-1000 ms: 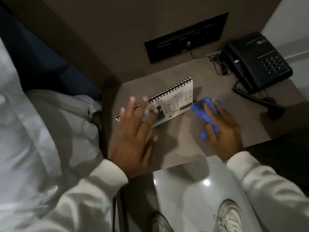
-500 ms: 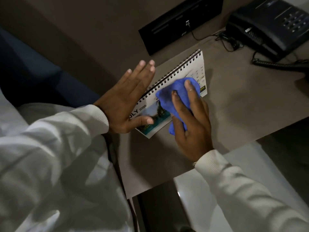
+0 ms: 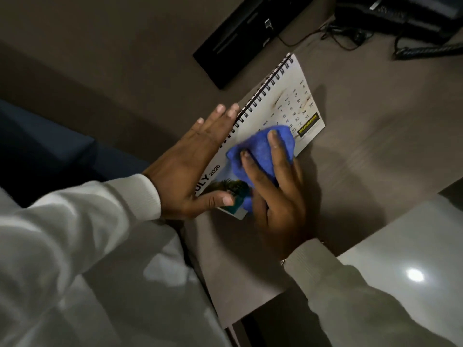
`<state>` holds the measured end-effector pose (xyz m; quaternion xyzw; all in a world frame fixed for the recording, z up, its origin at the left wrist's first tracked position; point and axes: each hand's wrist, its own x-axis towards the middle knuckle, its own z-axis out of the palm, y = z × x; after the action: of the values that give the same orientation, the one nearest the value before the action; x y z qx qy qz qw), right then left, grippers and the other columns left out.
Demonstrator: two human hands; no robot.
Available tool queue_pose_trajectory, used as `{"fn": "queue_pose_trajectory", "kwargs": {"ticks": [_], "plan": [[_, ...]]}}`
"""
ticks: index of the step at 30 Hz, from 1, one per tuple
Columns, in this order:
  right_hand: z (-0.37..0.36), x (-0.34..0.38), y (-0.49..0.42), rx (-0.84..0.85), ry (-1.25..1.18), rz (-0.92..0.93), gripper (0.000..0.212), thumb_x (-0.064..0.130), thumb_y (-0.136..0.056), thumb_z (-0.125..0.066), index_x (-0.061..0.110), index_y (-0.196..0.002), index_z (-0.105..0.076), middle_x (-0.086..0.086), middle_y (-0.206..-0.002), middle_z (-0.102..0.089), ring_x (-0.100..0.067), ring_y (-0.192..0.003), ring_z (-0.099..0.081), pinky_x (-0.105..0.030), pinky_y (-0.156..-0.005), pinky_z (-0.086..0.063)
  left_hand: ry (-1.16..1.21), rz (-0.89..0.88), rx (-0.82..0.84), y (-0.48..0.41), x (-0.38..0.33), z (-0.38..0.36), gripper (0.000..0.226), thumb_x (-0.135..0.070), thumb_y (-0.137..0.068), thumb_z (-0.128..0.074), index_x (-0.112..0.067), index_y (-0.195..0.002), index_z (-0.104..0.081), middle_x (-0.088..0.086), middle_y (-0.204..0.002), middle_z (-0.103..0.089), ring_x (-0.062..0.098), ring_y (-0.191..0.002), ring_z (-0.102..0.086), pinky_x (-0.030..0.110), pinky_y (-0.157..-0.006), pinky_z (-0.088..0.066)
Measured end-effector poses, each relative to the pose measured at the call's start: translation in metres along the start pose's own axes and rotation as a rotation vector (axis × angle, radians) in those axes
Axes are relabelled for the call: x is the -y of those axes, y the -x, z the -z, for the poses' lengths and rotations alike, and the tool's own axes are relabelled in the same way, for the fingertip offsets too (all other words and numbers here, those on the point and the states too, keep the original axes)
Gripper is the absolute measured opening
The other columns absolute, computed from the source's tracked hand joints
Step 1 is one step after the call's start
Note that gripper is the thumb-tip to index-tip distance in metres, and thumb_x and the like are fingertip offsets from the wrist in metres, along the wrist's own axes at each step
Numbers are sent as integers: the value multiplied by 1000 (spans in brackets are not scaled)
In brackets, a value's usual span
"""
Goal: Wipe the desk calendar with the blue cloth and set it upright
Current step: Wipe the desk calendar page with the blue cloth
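White spiral-bound desk calendar, braced by the flat, open-fingered left hand, is now wiped mid-page by the crumpled blue cloth, pressed under the right hand's spread fingers, wiping thus under way.

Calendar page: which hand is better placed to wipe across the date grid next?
Right hand: it presses the blue cloth on the calendar beside the dates. Left hand lies flat, bracing the spiral edge.

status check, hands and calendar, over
Left hand flat, bracing desk calendar. Right hand pressing blue cloth on its page. Calendar not yet upright. Nothing in the way.
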<state>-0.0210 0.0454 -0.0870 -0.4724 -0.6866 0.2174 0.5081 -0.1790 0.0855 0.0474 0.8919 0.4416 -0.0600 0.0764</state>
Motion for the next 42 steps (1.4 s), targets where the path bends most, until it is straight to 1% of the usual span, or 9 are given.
{"fn": "queue_pose_trajectory", "kwargs": {"ticks": [2,6,11,14,19,26,33,37,42], "plan": [[-6,0,-16,-92,-53,-41,39,17,-100,-43,16,-138,-50,-26,-153,-33,-47,-141,-32,-58,-110,-39,6,-4,10,0,1,0,110,-74,-82,-38,-4,-153,8,-1,-163,9,20,-154,6,38,-125,-5],[-8,-1,-24,-212,-72,-212,45,8,-94,-54,17,-138,-50,-25,-154,-33,-43,-141,-35,-54,-105,-44,23,-8,6,1,1,-1,109,-75,-82,-36,-7,-153,10,-4,-163,10,20,-154,6,42,-125,-5],[-20,26,16,-70,-76,-149,45,20,-94,-53,23,-138,-45,-24,-154,-33,-44,-142,-32,-49,-117,-32,33,-21,-14,0,1,-4,108,-71,-84,-39,0,-153,5,8,-165,4,28,-154,3,56,-122,-12],[-21,26,3,-135,-175,-150,36,26,-99,-45,16,-133,-53,-28,-150,-35,-47,-141,-32,-52,-115,-35,17,-23,-9,0,2,-4,109,-71,-84,-37,1,-152,6,15,-165,5,29,-154,5,55,-123,-8],[-14,3,-35,-300,-134,-257,44,6,-92,-56,11,-136,-51,-30,-151,-35,-45,-139,-36,-55,-106,-40,19,-21,1,-1,1,-3,109,-72,-84,-35,3,-152,6,17,-165,7,31,-153,7,58,-122,-7],[-14,18,3,-54,-46,-149,50,19,-94,-52,22,-142,-37,-24,-156,-29,-44,-145,-27,-56,-115,-31,32,-10,-17,-1,1,-3,106,-70,-84,-35,-1,-153,6,16,-165,6,30,-154,5,59,-121,-11],[0,-15,-45,-178,-98,-192,50,8,-93,-56,14,-141,-46,-25,-156,-29,-40,-144,-31,-51,-113,-36,41,-8,-19,-2,3,-4,98,-64,-88,-37,-6,-154,7,12,-166,7,29,-154,5,58,-121,-12],[-4,-1,-12,-133,-59,-233,50,10,-92,-56,17,-141,-46,-22,-155,-31,-37,-140,-37,-51,-108,-41,32,-8,-18,-3,2,-2,97,-62,-89,-36,-3,-153,6,14,-165,6,31,-154,4,59,-121,-12],[-11,25,0,-79,-144,-137,48,9,-92,-54,23,-137,-44,-23,-153,-32,-42,-143,-30,-42,-121,-27,44,-19,-17,-2,0,-3,101,-65,-88,-35,4,-152,4,18,-164,4,35,-153,2,62,-119,-14]]}}
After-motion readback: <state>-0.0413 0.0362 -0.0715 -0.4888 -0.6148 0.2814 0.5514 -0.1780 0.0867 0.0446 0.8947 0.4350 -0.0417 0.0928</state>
